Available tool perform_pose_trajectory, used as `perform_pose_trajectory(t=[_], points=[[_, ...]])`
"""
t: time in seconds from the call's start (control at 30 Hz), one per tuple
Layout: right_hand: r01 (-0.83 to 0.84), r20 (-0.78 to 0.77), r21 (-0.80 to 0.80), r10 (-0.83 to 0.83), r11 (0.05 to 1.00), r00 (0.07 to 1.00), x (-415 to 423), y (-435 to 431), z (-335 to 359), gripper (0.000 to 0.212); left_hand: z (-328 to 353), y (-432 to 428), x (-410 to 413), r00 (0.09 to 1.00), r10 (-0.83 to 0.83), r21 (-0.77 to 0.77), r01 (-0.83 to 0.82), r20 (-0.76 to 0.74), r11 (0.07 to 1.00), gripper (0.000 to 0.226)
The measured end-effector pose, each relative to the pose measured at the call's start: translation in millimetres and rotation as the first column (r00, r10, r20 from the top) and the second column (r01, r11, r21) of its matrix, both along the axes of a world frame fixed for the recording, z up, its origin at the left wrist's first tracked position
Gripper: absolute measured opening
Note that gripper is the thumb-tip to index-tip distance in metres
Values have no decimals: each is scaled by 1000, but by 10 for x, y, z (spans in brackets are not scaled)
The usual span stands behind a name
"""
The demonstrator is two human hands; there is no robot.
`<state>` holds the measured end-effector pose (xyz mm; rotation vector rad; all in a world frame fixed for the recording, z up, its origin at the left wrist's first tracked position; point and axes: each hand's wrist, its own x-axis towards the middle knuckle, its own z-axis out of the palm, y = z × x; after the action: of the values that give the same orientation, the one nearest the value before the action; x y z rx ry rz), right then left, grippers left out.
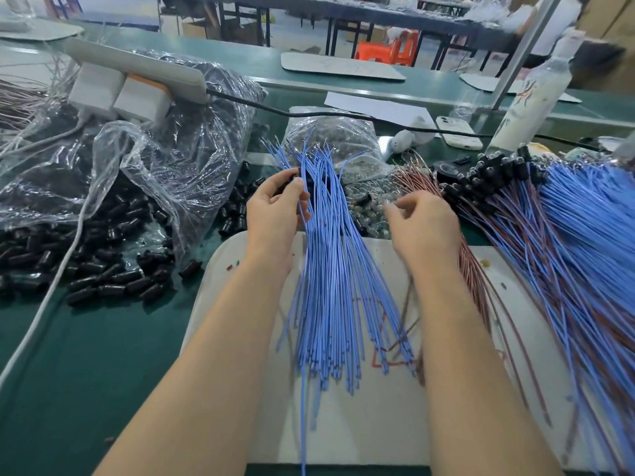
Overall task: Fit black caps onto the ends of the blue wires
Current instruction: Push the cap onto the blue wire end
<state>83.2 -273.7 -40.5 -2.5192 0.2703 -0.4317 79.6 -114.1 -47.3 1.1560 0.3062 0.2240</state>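
Risking a tangle here: pinching one blue wire (301,211) under the thumb of the left hand (275,214) at 11 o'clock, then drawing it up and probably dragging its neighbours along, given the tight, crossing pack. Also risking a drop or a crooked fit, with something dark, probably a black cap (288,183), crowding the same grip beside a thin, springy end.

Reaching toward 1 o'clock with the right hand (424,223), fingers curled and blurred above a heap of small glass bulbs (364,207); impossible to judge that grip as holding or empty.

Showing the bundle of blue wires (330,286) at centre, fanning from 12 down to 6 o'clock across a white board (378,424) on the green bench (68,372): slim, smooth, gently bowing, with short darker tips at the near ends. Showing loose black caps (103,273) spilling from a clear bag at 9 o'clock, and capped wires (498,187) piling up at 2 o'clock.
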Motion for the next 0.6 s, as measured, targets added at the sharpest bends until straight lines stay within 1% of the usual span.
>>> perform_pose_trajectory(t=[0.03, 0.07, 0.1, 0.13, 0.27, 0.3, 0.33, 0.37, 0.4, 0.43, 0.47, 0.5, 0.53, 0.57, 0.6], points=[[82, -99, -60, -88, 995, 991, 38, -101, -18, 27, 2, 1, -4, 1000, -6, -15, 6, -1, 1000, 11], [127, -204, -108, -146, 986, 968, 65, -161, -43, 34, 7, -4, -7, 1000, -13, -27, 13, -2, 1000, 11], [143, -266, -133, -174, 981, 948, 83, -183, -69, 38, 11, -12, -9, 1000, -20, -34, 20, -5, 999, 11], [147, -289, -132, -180, 980, 940, 99, -174, -94, 40, 13, -24, -12, 1000, -27, -36, 27, -11, 999, 11], [165, -245, -59, -175, 984, 954, 138, -138, -124, 37, 2, -46, -17, 999, -34, -4, 34, -32, 999, 11], [171, -211, -7, -169, 985, 963, 142, -159, -115, 35, 1, -42, -14, 999, -34, -3, 34, -34, 999, 11], [160, -169, 86, -144, 983, 975, 132, -175, -97, 33, 2, -37, -13, 999, -38, -8, 38, -39, 999, 10], [117, -121, 228, -91, 967, 988, 118, -185, -70, 31, 4, -34, -7, 998, -47, -19, 46, -49, 999, 9], [45, -89, 417, -8, 908, 996, 94, -177, -27, 29, 9, -32, -7, 996, -61, -29, 59, -64, 998, 8], [-33, -68, 615, 95, 788, 993, 67, -158, 26, 27, 14, -32, -5, 993, -82, -40, 78, -82, 996, 10], [-97, -38, 790, 207, 605, 978, 37, -133, 73, 26, 19, -35, -7, 989, -112, -54, 107, -98, 993, 12], [-138, 10, 906, 305, 401, 952, 12, -104, 108, 24, 24, -40, -9, 983, -150, -75, 143, -106, 987, 13], [-162, 57, 955, 380, 250, 923, -8, -80, 136, 21, 30, -45, -14, 976, -195, -100, 185, -101, 978, 14], [-184, 93, 969, 444, 166, 891, -25, -60, 154, 20, 35, -53, -18, 966, -242, -122, 231, -86, 965, 13], [-205, 123, 972, 497, 113, 859, -37, -43, 163, 20, 43, -56, -24, 954, -292, -137, 281, -66, 950, 13]])
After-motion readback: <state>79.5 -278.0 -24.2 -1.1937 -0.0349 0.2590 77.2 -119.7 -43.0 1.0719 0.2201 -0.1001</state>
